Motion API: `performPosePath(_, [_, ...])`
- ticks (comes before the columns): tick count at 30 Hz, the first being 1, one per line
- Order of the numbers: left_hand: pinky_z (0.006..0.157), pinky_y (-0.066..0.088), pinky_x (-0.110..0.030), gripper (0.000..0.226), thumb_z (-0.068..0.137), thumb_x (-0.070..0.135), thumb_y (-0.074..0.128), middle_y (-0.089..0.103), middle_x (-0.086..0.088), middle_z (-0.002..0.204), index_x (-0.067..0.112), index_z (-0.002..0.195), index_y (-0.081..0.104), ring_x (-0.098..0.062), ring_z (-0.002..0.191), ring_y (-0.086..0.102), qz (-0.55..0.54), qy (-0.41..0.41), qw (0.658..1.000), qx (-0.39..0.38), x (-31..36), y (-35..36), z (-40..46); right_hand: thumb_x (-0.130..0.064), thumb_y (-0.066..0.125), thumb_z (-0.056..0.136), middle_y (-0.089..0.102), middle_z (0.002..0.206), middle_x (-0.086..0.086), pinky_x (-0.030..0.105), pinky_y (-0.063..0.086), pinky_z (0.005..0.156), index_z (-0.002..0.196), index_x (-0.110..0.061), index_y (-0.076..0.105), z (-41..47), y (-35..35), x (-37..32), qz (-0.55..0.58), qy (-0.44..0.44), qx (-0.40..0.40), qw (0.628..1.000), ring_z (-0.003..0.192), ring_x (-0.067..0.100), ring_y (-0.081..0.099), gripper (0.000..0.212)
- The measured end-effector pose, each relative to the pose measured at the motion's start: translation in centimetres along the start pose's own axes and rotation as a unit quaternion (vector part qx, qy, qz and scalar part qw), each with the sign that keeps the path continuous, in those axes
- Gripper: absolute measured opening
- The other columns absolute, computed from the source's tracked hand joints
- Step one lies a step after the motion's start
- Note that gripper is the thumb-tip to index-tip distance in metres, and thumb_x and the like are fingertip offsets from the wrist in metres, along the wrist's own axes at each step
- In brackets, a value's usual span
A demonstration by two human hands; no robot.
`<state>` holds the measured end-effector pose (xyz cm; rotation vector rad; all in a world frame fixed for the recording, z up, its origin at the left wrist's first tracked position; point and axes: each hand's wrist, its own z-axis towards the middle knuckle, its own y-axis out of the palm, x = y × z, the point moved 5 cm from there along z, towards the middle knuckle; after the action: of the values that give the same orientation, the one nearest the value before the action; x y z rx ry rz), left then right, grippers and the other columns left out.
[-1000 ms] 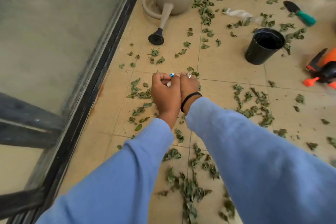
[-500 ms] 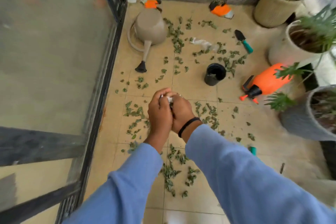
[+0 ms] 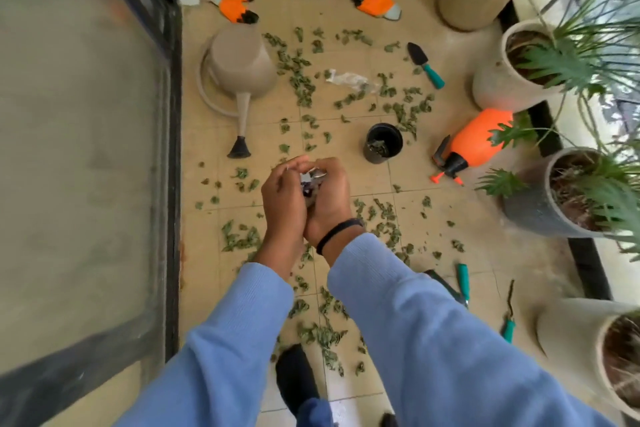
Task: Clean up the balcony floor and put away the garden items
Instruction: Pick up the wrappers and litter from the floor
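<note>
My left hand (image 3: pixel 282 201) and my right hand (image 3: pixel 329 198) are pressed together in front of me, both curled round a small shiny object (image 3: pixel 311 178) that is mostly hidden. Dry green leaves (image 3: pixel 298 73) lie scattered over the tan tiled floor (image 3: pixel 346 163). On the floor are a beige watering can (image 3: pixel 242 66), a black pot (image 3: pixel 383 143) with some leaves in it, an orange sprayer (image 3: pixel 474 139), a teal-handled trowel (image 3: pixel 425 64), two orange gloves (image 3: pixel 237 7) (image 3: pixel 375 3) and a clear plastic scrap (image 3: pixel 348 78).
A glass sliding door with a black frame (image 3: pixel 173 149) runs along the left. Several potted plants (image 3: pixel 519 62) line the right side. Teal-handled shears (image 3: pixel 462 282) and another teal-handled tool (image 3: pixel 508 312) lie at the lower right. My dark shoe (image 3: pixel 296 378) is below.
The view has pulled back and up, so more floor, the plants and the far wall show. My hands stay joined on the small object and have turned slightly.
</note>
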<state>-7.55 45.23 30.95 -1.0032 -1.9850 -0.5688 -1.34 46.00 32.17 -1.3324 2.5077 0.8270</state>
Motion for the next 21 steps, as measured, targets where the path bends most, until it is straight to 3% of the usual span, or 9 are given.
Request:
performPosePath(4, [0.070,0.054,-0.030,0.031,0.097,0.005,0.041,0.071,-0.002,0.086,0.014,0.088,0.070,-0.021,0.083,0.068,0.067,-0.029,0.997,-0.019,1.7,1.4,1.6,-0.018,0.051,0.091,0.069,0.091,0.009,0.039,0.054,0.089,0.083,-0.013,0.070,0.2,1.6,-2.2,-0.028,-0.021,0.038,0.999,0.086,0.025,0.065,0.022])
performPosePath(6, [0.073,0.054,-0.035,0.030,0.097,0.008,0.044,0.073,-0.006,0.086,0.014,0.084,0.071,-0.025,0.083,0.068,0.090,-0.032,0.995,-0.031,3.0,2.5,2.2,-0.021,0.050,0.096,0.071,0.102,0.008,0.041,0.053,0.095,0.100,-0.014,0.074,0.7,2.2,-3.5,-0.034,-0.042,0.044,0.998,0.095,0.024,0.067,0.025])
performPosePath(10, [0.085,0.058,-0.034,0.032,0.099,0.010,0.045,0.076,-0.006,0.110,0.020,0.093,0.075,-0.018,0.096,0.071,0.107,-0.030,0.992,-0.068,5.6,5.5,3.4,-0.033,0.046,0.102,0.067,0.128,0.000,0.045,0.053,0.101,0.119,-0.039,0.068,2.0,3.2,-6.8,-0.067,-0.084,0.069,0.992,0.113,0.023,0.066,0.028])
performPosePath(14, [0.085,0.060,-0.043,0.032,0.096,0.008,0.048,0.077,-0.007,0.097,0.019,0.082,0.075,-0.027,0.094,0.073,0.084,-0.060,0.992,-0.074,7.2,8.7,5.9,-0.027,0.044,0.100,0.061,0.137,0.010,0.041,0.054,0.097,0.139,-0.039,0.054,4.6,4.4,-11.1,-0.115,-0.119,0.089,0.982,0.117,0.026,0.063,0.042])
performPosePath(16, [0.077,0.057,-0.037,0.029,0.096,0.010,0.048,0.077,-0.007,0.095,0.016,0.084,0.074,-0.026,0.093,0.072,0.079,-0.086,0.991,-0.072,7.5,10.4,8.1,-0.042,0.050,0.087,0.055,0.143,0.005,0.044,0.047,0.107,0.139,-0.035,0.054,7.2,5.3,-12.5,-0.145,-0.121,0.098,0.977,0.128,0.022,0.055,0.053])
performPosePath(18, [0.073,0.052,-0.033,0.024,0.096,0.013,0.050,0.076,-0.007,0.095,0.012,0.087,0.073,-0.025,0.093,0.071,0.076,-0.110,0.989,-0.069,7.5,12.1,10.9,-0.059,0.049,0.071,0.047,0.140,-0.003,0.050,0.035,0.117,0.126,-0.035,0.057,11.0,5.9,-13.3,-0.185,-0.124,0.098,0.970,0.133,0.017,0.043,0.061])
performPosePath(19, [0.074,0.052,-0.033,0.023,0.097,0.016,0.051,0.075,-0.008,0.096,0.010,0.090,0.072,-0.025,0.093,0.070,0.070,-0.119,0.988,-0.065,7.5,12.9,12.0,-0.058,0.046,0.077,0.043,0.143,-0.002,0.050,0.028,0.121,0.129,-0.034,0.054,13.0,5.9,-13.6,-0.221,-0.132,0.099,0.961,0.139,0.017,0.036,0.058])
performPosePath(21, [0.083,0.054,-0.036,0.025,0.102,0.022,0.052,0.074,-0.010,0.102,0.007,0.098,0.071,-0.025,0.097,0.069,0.073,-0.148,0.984,-0.068,7.3,15.6,14.5,-0.036,0.038,0.101,0.026,0.163,0.001,0.046,0.014,0.125,0.147,-0.022,0.045,16.4,5.8,-15.6,-0.304,-0.130,0.114,0.937,0.153,0.022,0.015,0.049])
